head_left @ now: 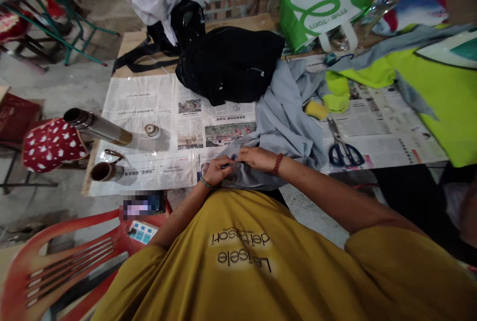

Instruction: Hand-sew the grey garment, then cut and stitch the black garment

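Both hands meet at the near edge of the table, over a crumpled grey cloth [285, 112]. My left hand [217, 172], with a green bracelet at the wrist, pinches a fold of it. My right hand [259, 159], wearing a red bead bracelet, is closed on the same cloth just beside the left. A small dark bit shows between the fingertips; its kind cannot be made out. Scissors with dark blue handles [345, 152] lie to the right of the cloth. A yellow sponge-like block [316, 110] sits near its right side.
Newspaper [160, 172] covers the table. At left stand a steel thermos [99, 127], its lid [152, 131] and a brown mug [107, 172]. Behind lie a black bag [231, 65] and a green-white bag [316, 8]. A yellow-grey garment [428, 92] and an iron [452, 50] lie right. A red chair [70, 246] stands lower left.
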### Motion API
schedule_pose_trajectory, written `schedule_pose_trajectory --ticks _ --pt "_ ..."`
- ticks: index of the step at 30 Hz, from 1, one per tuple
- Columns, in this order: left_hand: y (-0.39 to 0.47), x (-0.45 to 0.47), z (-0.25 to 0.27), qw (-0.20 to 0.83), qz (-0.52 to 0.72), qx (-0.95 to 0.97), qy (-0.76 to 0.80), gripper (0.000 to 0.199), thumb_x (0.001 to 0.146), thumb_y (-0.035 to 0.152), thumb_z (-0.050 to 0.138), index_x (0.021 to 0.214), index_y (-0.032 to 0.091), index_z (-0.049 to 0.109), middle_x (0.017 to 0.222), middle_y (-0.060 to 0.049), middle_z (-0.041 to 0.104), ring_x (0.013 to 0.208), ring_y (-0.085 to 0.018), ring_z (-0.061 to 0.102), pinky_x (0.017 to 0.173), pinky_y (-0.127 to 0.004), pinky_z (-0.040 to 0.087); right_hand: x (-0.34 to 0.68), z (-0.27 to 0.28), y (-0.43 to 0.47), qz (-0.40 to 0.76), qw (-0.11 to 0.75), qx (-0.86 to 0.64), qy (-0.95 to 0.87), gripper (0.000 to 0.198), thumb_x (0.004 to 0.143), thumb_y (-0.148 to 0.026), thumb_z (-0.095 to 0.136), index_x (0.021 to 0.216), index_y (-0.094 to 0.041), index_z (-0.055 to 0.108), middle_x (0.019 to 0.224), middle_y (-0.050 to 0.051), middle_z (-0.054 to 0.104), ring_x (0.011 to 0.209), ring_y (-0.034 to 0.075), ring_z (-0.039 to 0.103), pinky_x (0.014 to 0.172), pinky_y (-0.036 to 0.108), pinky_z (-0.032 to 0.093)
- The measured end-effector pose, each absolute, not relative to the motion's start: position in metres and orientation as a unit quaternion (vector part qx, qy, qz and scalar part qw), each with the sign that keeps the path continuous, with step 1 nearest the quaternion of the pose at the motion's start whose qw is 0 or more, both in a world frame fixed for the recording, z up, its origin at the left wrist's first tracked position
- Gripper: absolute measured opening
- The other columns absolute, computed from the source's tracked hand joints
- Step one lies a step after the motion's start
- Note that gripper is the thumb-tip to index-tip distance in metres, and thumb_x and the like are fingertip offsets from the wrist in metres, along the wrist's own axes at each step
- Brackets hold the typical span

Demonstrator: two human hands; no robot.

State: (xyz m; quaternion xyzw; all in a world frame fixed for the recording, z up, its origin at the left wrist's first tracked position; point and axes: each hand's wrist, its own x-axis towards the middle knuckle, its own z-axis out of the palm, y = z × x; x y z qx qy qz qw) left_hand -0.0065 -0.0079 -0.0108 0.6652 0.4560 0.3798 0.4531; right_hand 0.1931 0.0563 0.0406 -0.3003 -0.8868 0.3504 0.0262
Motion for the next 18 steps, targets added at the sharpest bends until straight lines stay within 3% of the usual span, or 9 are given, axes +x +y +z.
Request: schedule_pose_trajectory --ticks 6,18 --pt "-0.0077 -0.0069 -0.0117 0.451 0.384 0.667 0.452 0.015 0.076 0.021 0.058 0.08 0.015 0.072 0.076 -0.003 0.068 0.071 -0.013 0.062 0.069 -0.023 0.048 0.1932 0.0399 0.0586 0.345 0.03 -0.291 -0.892 0.026 0.081 -0.01 0.048 0.086 -0.023 0.07 0.089 0.004 0.06 0.078 0.014 0.052 0.074 0.023 0.04" --pt "-0.0079 -0.0061 -0.0103 0.459 0.38 0.658 0.461 0.014 0.078 0.025 0.06 0.079 0.016 0.071 0.077 -0.003 0.068 0.071 -0.013 0.061 0.07 -0.024 0.049 0.1913 0.0404 0.0635 0.459 0.072 -0.309 -0.83 0.023 0.078 -0.011 0.051 0.085 -0.02 0.071 0.082 0.002 0.065 0.077 0.012 0.059 0.077 0.024 0.045"
